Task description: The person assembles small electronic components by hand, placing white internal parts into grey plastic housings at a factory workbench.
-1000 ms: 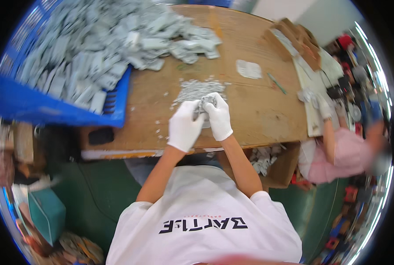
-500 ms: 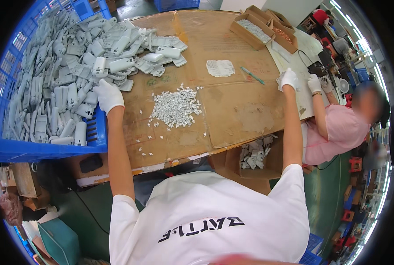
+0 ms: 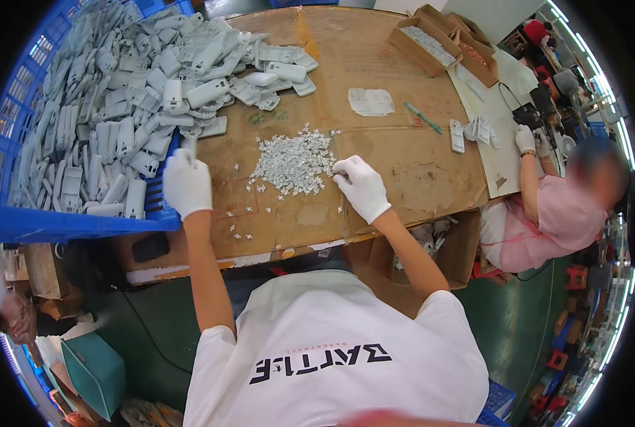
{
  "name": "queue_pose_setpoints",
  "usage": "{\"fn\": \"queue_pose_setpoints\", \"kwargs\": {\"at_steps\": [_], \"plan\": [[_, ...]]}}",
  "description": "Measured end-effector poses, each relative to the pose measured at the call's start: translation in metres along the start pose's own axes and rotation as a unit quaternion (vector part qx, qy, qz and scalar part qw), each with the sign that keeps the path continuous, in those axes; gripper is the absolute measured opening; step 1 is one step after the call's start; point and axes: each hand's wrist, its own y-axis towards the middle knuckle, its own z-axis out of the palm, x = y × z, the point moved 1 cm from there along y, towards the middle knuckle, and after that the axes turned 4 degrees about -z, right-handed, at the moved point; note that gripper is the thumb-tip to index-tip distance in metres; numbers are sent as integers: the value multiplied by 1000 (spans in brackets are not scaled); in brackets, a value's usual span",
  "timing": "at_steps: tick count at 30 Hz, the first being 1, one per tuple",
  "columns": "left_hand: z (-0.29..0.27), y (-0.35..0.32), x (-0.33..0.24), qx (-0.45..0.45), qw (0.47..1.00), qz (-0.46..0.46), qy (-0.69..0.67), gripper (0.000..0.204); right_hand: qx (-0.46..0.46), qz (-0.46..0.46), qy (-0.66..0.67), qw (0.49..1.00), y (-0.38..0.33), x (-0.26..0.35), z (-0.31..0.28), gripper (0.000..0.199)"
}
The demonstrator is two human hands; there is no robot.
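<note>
My white-gloved left hand [image 3: 187, 186] is closed at the near right corner of the blue crate. A pale grey plastic casing [image 3: 189, 144], partly hidden by the fingers, sticks up from its grip. Beside it, a large heap of similar long casings [image 3: 118, 92] fills the crate [image 3: 82, 222] and spills onto the cardboard-covered table [image 3: 296, 235]. My right hand [image 3: 363, 188], also gloved, reaches the right edge of a pile of tiny silvery-white parts [image 3: 294, 162]. Its thumb and fingers are pinched together; whatever they hold is too small to make out.
Several casings [image 3: 477, 132] lie on a white board at the right, near a co-worker's gloved hand [image 3: 525, 140]. A green pen [image 3: 424, 118] and a crumpled paper [image 3: 371, 102] rest mid-table. Open boxes of small parts [image 3: 424, 46] stand far right; a carton [image 3: 456, 249] sits below the edge.
My right hand has come from the right-hand board back to the small parts, leaving casings there. My left hand has drawn back from the heap with a casing in it.
</note>
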Motion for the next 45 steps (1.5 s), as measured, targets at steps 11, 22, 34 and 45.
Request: {"fn": "queue_pose_setpoints", "kwargs": {"at_steps": [11,22,34,45], "plan": [[18,-28,21,131,959,229,-101,32,82,11,-143,986,19,2,-3,2],[27,-7,-9,176,728,-67,-660,29,73,-12,330,941,-26,138,53,8],[-30,-105,-58,379,608,-161,-679,21,-164,59,372,912,-3,115,51,9],[-41,-127,-69,130,861,3,-492,18,-133,-2,110,985,15,133,30,17]]}}
